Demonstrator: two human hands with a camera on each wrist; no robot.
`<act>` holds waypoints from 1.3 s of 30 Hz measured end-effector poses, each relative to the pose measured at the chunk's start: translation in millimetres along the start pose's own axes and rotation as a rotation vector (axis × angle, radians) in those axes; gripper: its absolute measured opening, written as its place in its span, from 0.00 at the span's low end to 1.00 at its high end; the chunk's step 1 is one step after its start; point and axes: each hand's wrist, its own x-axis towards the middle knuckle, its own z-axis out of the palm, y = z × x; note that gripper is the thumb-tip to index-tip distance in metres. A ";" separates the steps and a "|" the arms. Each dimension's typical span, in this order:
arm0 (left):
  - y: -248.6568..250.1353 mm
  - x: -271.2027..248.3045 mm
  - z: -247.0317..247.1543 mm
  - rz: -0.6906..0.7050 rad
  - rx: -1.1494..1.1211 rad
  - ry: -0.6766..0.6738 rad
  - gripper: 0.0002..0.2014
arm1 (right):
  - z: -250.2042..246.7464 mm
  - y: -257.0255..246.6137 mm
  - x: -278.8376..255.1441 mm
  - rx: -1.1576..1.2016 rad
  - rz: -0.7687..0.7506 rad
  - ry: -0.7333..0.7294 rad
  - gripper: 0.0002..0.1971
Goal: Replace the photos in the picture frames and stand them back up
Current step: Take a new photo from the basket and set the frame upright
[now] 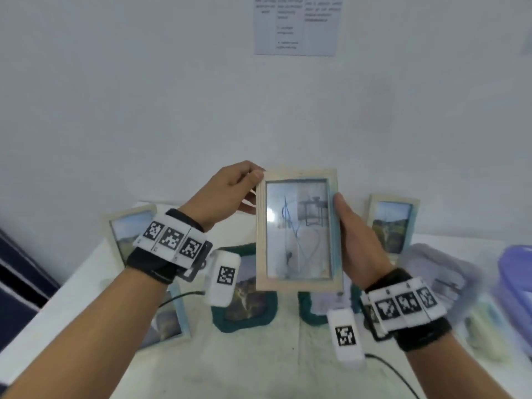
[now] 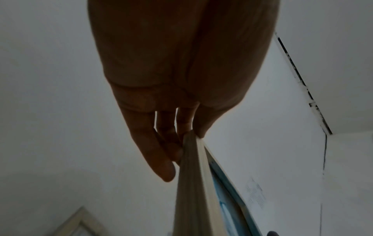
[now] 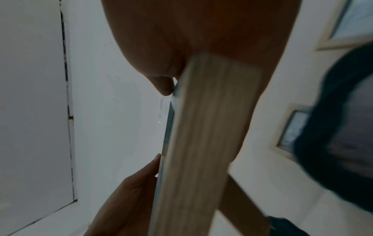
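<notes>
Two hands hold one pale wooden rectangular picture frame with a glass front [image 1: 298, 230] upright in the air above the white table [image 1: 259, 364], well clear of its surface. The left hand [image 1: 227, 191] pinches the frame's upper left corner, thumb on the front face and fingers [image 2: 161, 153] behind. The right hand [image 1: 359, 243] clasps the right edge, thumb on the front and palm along the side.

The glass shows mostly reflections, so whether a photo sits behind it cannot be told. The step in hand appears to be inspection or turning of this frame, either before opening its back or before setting it down.

Other frames are present: two pale wooden frames with landscape photos [image 1: 131, 231] [image 1: 391, 223] stand against the white wall, and a teal knitted-edge frame [image 1: 244, 292] lies flat on the table below the held frame.

The next move calls for either rotating the frame to reach its backing, or lowering it onto a bare patch of table with the rear stand opened.
</notes>
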 end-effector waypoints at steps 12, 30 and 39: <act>-14.1 -77.0 172.4 -0.175 -0.093 -0.054 0.13 | -107.3 57.4 -144.4 0.162 0.132 0.216 0.25; -28.5 -173.2 296.6 -0.373 -0.361 -0.108 0.54 | -142.0 109.5 -210.0 0.052 0.218 0.296 0.18; -64.9 -178.0 289.8 -0.306 -0.463 0.067 0.32 | -154.9 128.7 -219.0 -0.187 0.216 0.417 0.04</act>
